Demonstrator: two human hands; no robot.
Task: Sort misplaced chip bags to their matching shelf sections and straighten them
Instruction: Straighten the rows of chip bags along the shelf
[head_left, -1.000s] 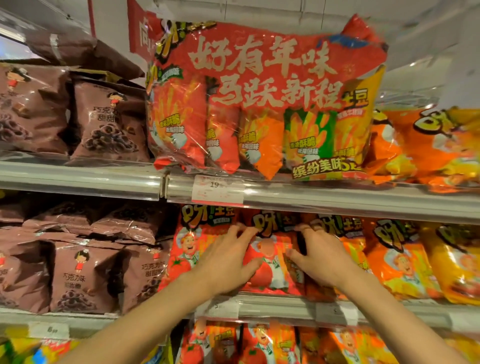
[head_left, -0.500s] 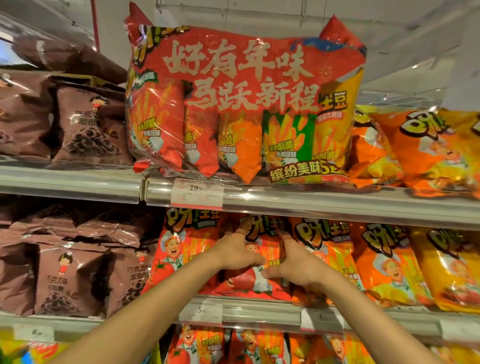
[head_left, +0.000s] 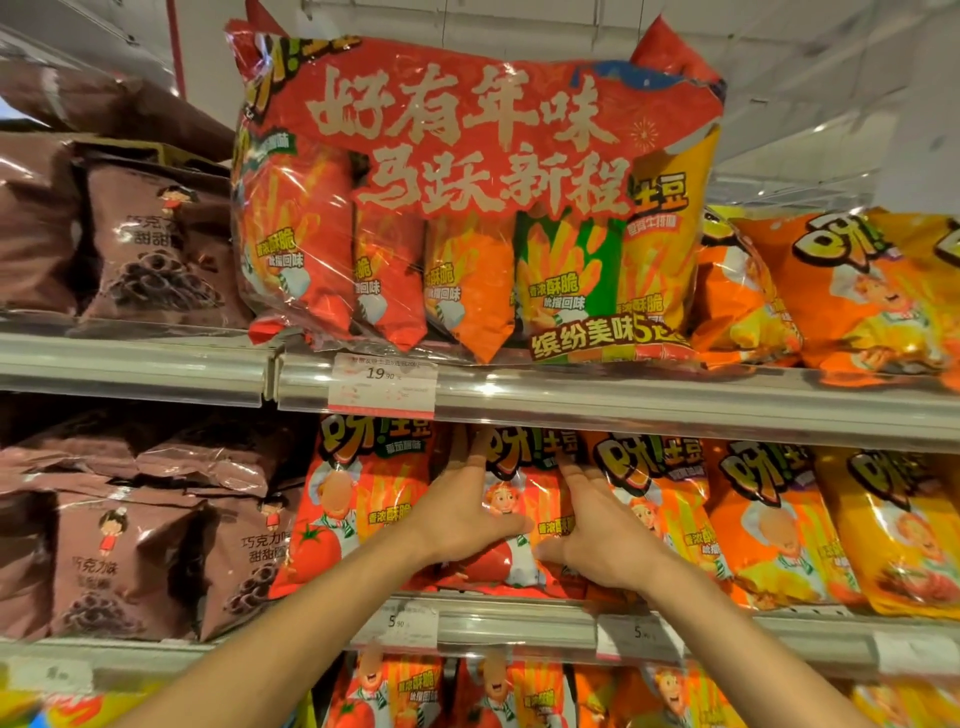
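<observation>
A red tomato-flavour chip bag (head_left: 522, 525) stands upright on the middle shelf between a matching red bag (head_left: 358, 504) on its left and an orange bag (head_left: 654, 509) on its right. My left hand (head_left: 462, 512) lies flat against the red bag's left side, fingers straight and pointing up. My right hand (head_left: 597, 530) lies flat against its right side, fingers spread, thumb across the bag's lower front. Both hands flank the bag without curling round it.
A large red multipack (head_left: 467, 208) sits on the upper shelf above a price tag (head_left: 382, 387). Brown chocolate-snack bags (head_left: 130, 551) fill the left sections. Orange and yellow bags (head_left: 878, 525) line the right. A metal shelf rail (head_left: 519, 629) runs below my hands.
My fingers were curled on the red bag half a second ago; now both hands are flattened with straight fingers along its sides. The bag stands straighter.
</observation>
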